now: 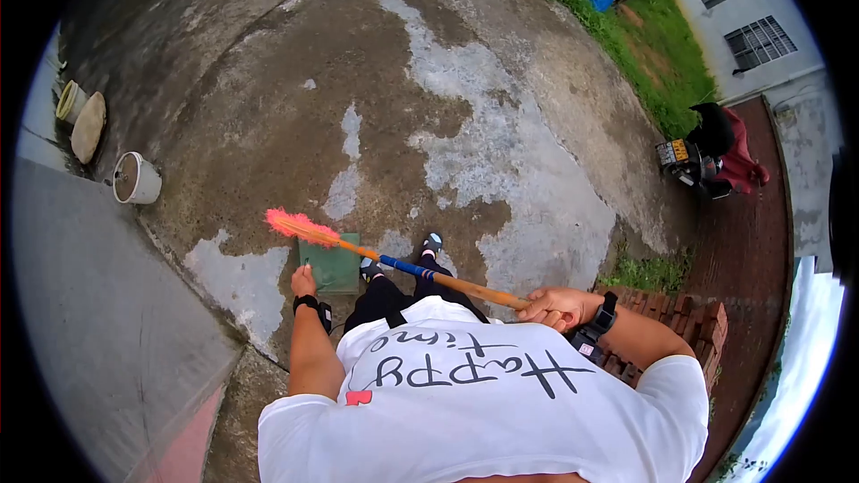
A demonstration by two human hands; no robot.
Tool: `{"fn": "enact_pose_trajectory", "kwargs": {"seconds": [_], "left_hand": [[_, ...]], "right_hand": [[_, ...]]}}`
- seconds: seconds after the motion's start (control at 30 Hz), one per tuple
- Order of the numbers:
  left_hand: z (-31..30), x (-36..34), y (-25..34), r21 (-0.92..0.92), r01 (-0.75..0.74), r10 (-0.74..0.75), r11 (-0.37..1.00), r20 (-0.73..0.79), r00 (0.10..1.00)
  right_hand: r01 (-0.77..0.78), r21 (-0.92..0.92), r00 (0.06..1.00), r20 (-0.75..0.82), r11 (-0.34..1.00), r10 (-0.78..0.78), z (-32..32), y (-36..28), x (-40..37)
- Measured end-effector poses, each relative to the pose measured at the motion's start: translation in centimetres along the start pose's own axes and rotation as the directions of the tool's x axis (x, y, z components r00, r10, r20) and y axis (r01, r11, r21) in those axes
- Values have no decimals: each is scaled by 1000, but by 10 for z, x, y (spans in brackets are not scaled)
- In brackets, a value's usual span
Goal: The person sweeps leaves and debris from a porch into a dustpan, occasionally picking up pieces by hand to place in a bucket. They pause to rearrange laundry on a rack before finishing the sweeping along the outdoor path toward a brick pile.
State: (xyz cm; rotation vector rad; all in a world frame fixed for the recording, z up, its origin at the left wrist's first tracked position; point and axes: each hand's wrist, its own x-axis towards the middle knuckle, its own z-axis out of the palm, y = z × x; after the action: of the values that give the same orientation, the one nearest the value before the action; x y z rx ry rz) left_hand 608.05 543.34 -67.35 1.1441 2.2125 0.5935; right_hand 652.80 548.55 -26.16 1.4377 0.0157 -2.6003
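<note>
My right hand is closed around the end of a broom with a long wooden handle and blue bands. The broom slants up to the left in front of my body. Its pink-orange bristle head points away over the concrete, just above my left hand. My left hand is closed on the left edge of a flat, square green panel. The broom's shaft overlaps the panel's upper right corner in this view. My shoes show just right of the panel.
A white bucket stands at the left by the wall, with another bucket and a pale round slab beyond it. Stacked bricks lie to my right. A motorbike with a red cover is parked farther right. Patchy concrete spreads ahead.
</note>
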Motion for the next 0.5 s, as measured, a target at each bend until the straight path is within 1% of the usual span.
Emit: {"fn": "enact_pose_trajectory", "kwargs": {"seconds": [0.03, 0.07, 0.1, 0.13, 0.17, 0.2, 0.23, 0.27, 0.3, 0.33, 0.37, 0.4, 0.43, 0.47, 0.5], "left_hand": [[0, 5, -1, 6, -21, 21, 1000, -29, 999], [3, 8, -9, 16, -36, 37, 999, -60, 997], [13, 18, -39, 2, 85, -85, 996, 27, 996], [25, 33, -56, -3, 198, -196, 980, 122, 973], [-6, 16, -9, -126, 298, -272, 946, 187, 944], [-9, 13, -3, -220, 318, -270, 922, 224, 937], [-9, 14, 0, -244, 339, -286, 909, 227, 931], [-17, 9, 17, -255, 383, -317, 888, 262, 911], [-17, 11, 16, -250, 334, -273, 909, 248, 929], [-20, 14, 18, -266, 351, -272, 898, 293, 917], [-20, 19, 12, -249, 273, -201, 929, 280, 939], [-13, 31, -4, -220, 218, -148, 951, 299, 943], [-11, 41, -8, -179, 207, -143, 962, 315, 938], [-15, 45, -1, -204, 225, -142, 953, 359, 922], [-15, 50, 5, -192, 185, -108, 964, 354, 929]], "right_hand": [[18, 132, 997, 78, 991, -29, -6, 2, 0], [50, 148, 993, 96, 988, -64, -7, 2, 4], [81, 168, 989, 109, 982, -101, -9, 1, 5], [122, 194, 983, 111, 973, -146, -12, 1, 3], [186, 119, 981, 33, 975, -191, -16, 0, 4], [223, 95, 974, 16, 970, -225, -23, -3, 6], [265, 73, 964, -3, 961, -266, -35, -8, 12], [318, 109, 948, -13, 942, -319, -40, -15, 13], [367, 122, 930, -46, 922, -364, -54, -21, 22], [349, 199, 932, 25, 916, -361, -68, -32, 29], [338, 244, 934, 36, 909, -357, -79, -45, 34], [355, 284, 919, 68, 891, -388, -88, -55, 39], [406, 270, 902, 37, 873, -431, -99, -66, 48], [449, 255, 884, 8, 856, -467, -110, -76, 55], [500, 173, 866, -73, 848, -495, -119, -83, 55]]}}
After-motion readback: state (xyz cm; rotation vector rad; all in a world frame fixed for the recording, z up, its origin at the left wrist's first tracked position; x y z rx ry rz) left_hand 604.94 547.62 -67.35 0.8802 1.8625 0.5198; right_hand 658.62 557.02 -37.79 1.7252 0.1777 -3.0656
